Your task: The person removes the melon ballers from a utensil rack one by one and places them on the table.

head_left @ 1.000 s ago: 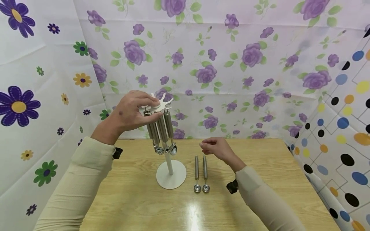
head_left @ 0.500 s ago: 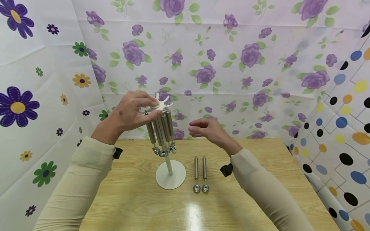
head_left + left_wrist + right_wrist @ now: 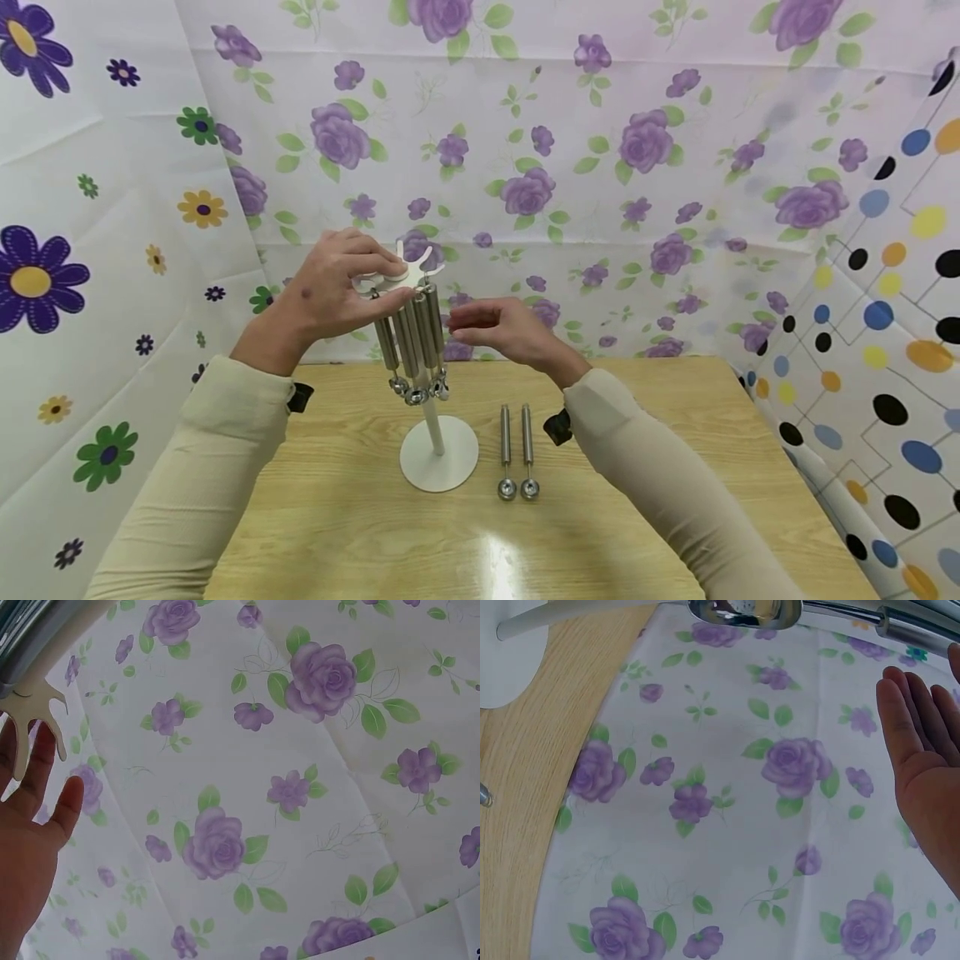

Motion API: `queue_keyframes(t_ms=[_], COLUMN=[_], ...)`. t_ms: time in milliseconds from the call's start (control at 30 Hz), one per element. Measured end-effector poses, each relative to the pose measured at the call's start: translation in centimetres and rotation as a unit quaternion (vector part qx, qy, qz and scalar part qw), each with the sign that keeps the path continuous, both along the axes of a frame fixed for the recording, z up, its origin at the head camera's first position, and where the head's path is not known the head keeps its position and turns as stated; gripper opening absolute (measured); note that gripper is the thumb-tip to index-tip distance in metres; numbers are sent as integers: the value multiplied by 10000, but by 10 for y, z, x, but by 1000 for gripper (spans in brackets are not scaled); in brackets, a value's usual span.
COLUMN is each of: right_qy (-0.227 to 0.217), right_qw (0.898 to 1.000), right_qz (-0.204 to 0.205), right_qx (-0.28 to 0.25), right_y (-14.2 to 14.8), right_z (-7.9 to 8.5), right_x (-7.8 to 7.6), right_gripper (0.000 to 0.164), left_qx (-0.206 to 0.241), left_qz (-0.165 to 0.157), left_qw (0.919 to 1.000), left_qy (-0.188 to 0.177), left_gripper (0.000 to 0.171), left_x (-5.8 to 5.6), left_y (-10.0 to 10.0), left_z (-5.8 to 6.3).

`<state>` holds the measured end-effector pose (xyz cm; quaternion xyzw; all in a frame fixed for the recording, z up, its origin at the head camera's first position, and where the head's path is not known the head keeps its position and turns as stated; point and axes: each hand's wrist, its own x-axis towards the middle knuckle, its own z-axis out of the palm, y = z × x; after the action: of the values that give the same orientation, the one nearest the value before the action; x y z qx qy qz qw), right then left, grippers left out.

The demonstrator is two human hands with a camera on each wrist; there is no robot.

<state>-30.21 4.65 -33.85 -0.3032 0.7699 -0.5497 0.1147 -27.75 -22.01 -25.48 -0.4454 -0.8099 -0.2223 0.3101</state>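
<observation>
A white utensil stand (image 3: 438,468) with a hooked top is on the table, left of centre. Several metal utensils (image 3: 408,340) with tubular handles and small round heads hang from its hooks. My left hand (image 3: 330,287) grips the top, thumb in front and fingers over the white disc. Part of that hand (image 3: 26,847) shows against the hooks in the left wrist view. My right hand (image 3: 510,332), holding nothing, has its fingertips right at the hanging handles. In the right wrist view its fingers (image 3: 901,727) are extended below a shiny utensil head (image 3: 746,610).
Two matching metal utensils (image 3: 527,437) lie side by side on the wooden table (image 3: 637,517), right of the stand's base. Flower-printed cloth (image 3: 600,208) hangs behind the table, with patterned cloth on both sides.
My right hand has moved left from above the two lying utensils to the hanging ones. The hooked top and its utensils have turned somewhat, while my left hand keeps its hold.
</observation>
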Motion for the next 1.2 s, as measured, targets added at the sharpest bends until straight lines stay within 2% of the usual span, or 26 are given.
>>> queue_keyframes(t_ms=[133,233,467,900,1200], right_qy=[-2,-42,-6,248,319], right_qw=[9996,9988,9988,9995,9995], right_qz=[252,427,459,148,-58], right_qx=[-144,-237,-161,-138,63], right_y=[-8,-13,-20,-21,-14], right_z=[0,1,0,7,17], right_x=[-1,-1,1,2,2], right_gripper=[37,37,36,30,34], left_qx=[28,56,90,-7,86], left_qz=[-2,38,9,269,138], left_qw=[9997,9992,9991,9993,9998], left_qy=[-231,-405,-426,-258,-94], left_gripper=[35,27,27,31,30], left_x=[3,5,5,7,5], left_y=[-2,-2,0,1,1], left_z=[-1,-1,-2,-2,-2])
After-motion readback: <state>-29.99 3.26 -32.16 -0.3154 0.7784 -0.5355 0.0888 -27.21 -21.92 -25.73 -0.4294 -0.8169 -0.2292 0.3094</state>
